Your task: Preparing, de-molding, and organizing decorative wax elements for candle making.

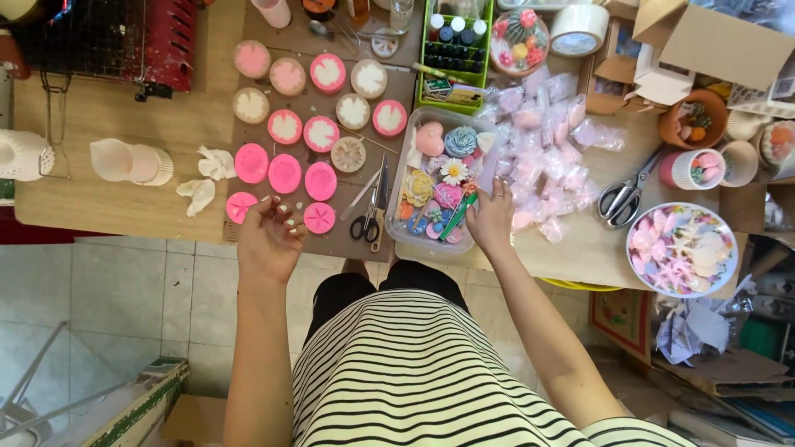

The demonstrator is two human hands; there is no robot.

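Observation:
My left hand (269,236) rests on the brown mat (341,240) among round pink silicone moulds (320,180), its fingers curled beside one small pink mould (319,218); whether it grips anything is unclear. At the front of a clear plastic tray (400,184), which holds colourful soap-like flowers, a heart and shells, my right hand (490,219) pinches a green stick-like tool (457,217). Small black-handled scissors (368,215) lie between the two hands.
Small clear packets with pink pieces (542,141) are piled right of the tray. Large scissors (627,197), a round plate of pink shapes (681,248), pots, a tape roll (578,29), a green rack of bottles (454,41) and cardboard boxes crowd the table's right side.

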